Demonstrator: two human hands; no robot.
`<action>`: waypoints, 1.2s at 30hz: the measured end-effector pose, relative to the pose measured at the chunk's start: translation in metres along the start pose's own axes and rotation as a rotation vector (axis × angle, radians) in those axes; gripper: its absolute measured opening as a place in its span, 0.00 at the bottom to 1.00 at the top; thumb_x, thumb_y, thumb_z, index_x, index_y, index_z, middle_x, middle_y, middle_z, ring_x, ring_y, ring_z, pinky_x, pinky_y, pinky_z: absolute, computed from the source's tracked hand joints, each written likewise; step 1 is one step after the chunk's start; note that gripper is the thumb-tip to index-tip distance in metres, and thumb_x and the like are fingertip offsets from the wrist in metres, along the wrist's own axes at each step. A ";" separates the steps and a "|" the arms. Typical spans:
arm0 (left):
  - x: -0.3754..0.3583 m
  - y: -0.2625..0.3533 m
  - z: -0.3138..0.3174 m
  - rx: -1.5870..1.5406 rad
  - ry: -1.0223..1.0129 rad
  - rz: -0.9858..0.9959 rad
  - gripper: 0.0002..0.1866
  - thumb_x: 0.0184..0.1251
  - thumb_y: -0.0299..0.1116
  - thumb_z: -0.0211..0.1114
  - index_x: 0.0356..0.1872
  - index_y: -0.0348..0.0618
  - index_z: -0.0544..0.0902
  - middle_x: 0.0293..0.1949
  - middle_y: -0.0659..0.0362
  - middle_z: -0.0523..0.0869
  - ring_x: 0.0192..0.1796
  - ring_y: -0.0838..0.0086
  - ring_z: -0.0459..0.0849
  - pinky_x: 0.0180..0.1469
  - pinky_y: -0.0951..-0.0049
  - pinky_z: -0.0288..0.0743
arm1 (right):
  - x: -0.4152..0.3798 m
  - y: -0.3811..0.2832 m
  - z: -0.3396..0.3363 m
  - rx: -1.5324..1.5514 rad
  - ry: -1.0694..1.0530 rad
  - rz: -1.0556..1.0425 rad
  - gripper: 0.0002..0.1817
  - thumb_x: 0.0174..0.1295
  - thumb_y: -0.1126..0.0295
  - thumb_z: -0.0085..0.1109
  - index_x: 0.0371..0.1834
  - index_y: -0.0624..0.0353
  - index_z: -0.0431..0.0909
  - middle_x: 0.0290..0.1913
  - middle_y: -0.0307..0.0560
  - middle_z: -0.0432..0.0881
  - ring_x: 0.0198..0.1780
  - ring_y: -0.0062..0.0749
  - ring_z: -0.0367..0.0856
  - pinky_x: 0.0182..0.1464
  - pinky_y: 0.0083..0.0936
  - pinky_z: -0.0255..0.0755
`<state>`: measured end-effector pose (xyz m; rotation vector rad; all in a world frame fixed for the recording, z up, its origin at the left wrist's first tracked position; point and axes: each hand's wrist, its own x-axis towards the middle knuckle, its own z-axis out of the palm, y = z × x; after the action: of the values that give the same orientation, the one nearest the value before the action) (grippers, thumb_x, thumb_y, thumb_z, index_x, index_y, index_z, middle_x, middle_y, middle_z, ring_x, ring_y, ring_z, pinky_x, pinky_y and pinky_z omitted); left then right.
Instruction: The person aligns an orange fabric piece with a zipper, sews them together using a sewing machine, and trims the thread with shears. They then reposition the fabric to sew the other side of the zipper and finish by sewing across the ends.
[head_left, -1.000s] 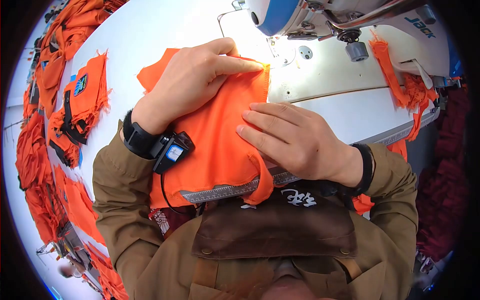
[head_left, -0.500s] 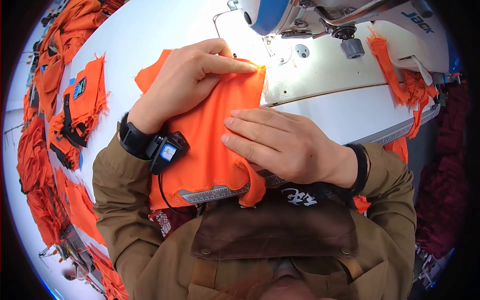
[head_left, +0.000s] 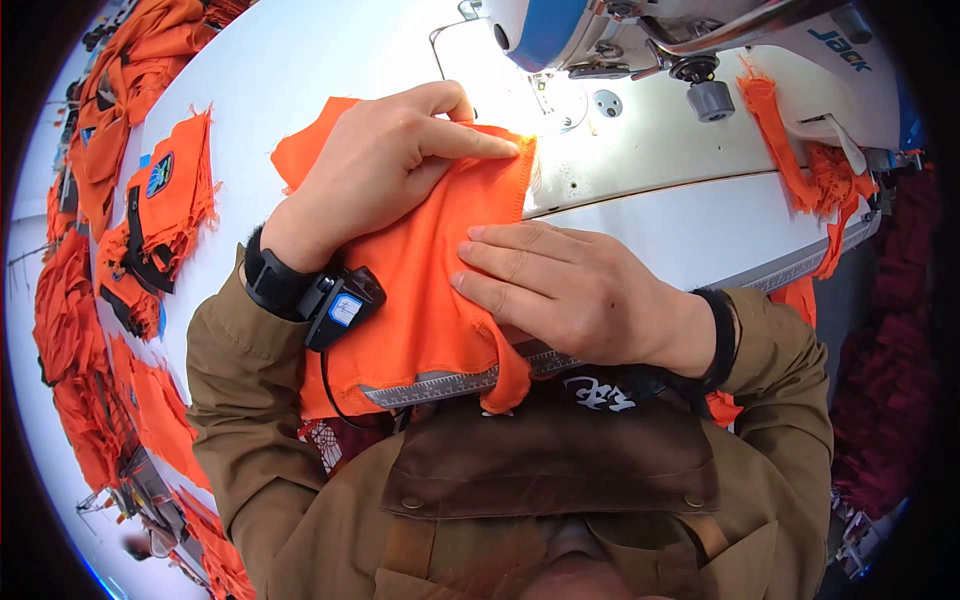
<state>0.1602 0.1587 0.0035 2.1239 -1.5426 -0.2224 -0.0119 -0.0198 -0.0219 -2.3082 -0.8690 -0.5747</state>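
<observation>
An orange fabric piece (head_left: 420,260) with a stitched, fraying right edge lies on the sewing machine bed and drapes over the table's front edge. My left hand (head_left: 385,165) is on its upper part; one finger stretches to the top right corner and the others curl down, their tips hidden. Just beyond that corner are the lit needle plate (head_left: 565,110) and the sewing machine head (head_left: 560,35). My right hand (head_left: 575,285) rests flat on the cloth's right side with fingers stretched out, near the front edge. A small black device (head_left: 345,305) sits at my left wrist.
Orange pieces with a badge (head_left: 170,185) lie at the left of the table, beside heaps of orange fabric (head_left: 75,350). Orange scraps (head_left: 800,170) hang by the machine's right side. A ruler strip (head_left: 430,388) runs along the front edge. Dark red cloth (head_left: 885,370) is at far right.
The view has shifted slightly. My left fingertip and the fabric's top corner sit a little closer to me; my right hand stays flat on the cloth.
</observation>
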 end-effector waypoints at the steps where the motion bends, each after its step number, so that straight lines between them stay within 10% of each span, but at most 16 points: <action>1: 0.000 0.002 0.000 0.092 0.012 0.039 0.18 0.66 0.21 0.69 0.53 0.53 0.95 0.43 0.60 0.85 0.45 0.67 0.84 0.46 0.70 0.77 | 0.000 0.000 0.000 -0.002 -0.006 0.002 0.15 0.60 0.71 0.64 0.49 0.66 0.85 0.52 0.52 0.88 0.58 0.45 0.88 0.58 0.33 0.86; 6: 0.007 0.036 -0.009 0.541 0.147 0.334 0.18 0.63 0.26 0.67 0.53 0.46 0.91 0.52 0.54 0.85 0.58 0.59 0.85 0.58 0.67 0.80 | -0.001 -0.002 0.000 0.014 -0.031 0.024 0.16 0.59 0.73 0.65 0.50 0.66 0.85 0.53 0.51 0.88 0.60 0.45 0.87 0.58 0.34 0.86; 13: -0.022 0.037 0.011 0.173 -0.055 0.198 0.27 0.68 0.27 0.64 0.70 0.32 0.78 0.71 0.46 0.77 0.73 0.48 0.76 0.76 0.53 0.71 | -0.004 0.022 -0.037 0.277 -0.185 0.013 0.14 0.66 0.72 0.66 0.53 0.63 0.84 0.52 0.53 0.88 0.56 0.50 0.87 0.58 0.38 0.84; 24: -0.003 0.060 0.052 0.147 0.154 0.008 0.28 0.72 0.28 0.62 0.72 0.30 0.75 0.69 0.44 0.76 0.69 0.47 0.78 0.71 0.54 0.74 | -0.006 0.099 -0.063 -0.174 -0.026 0.000 0.10 0.70 0.68 0.67 0.52 0.55 0.87 0.43 0.43 0.85 0.40 0.47 0.85 0.43 0.42 0.79; 36: 0.009 0.068 0.059 0.141 0.173 -0.155 0.28 0.75 0.31 0.62 0.74 0.33 0.75 0.69 0.44 0.76 0.68 0.47 0.78 0.70 0.56 0.75 | -0.011 0.099 -0.060 -0.268 -0.075 0.112 0.15 0.71 0.64 0.66 0.55 0.58 0.87 0.49 0.53 0.84 0.51 0.52 0.83 0.56 0.44 0.79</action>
<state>0.0816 0.1172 -0.0127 2.3081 -1.3319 0.0187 0.0390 -0.1243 -0.0216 -2.6164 -0.7280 -0.5896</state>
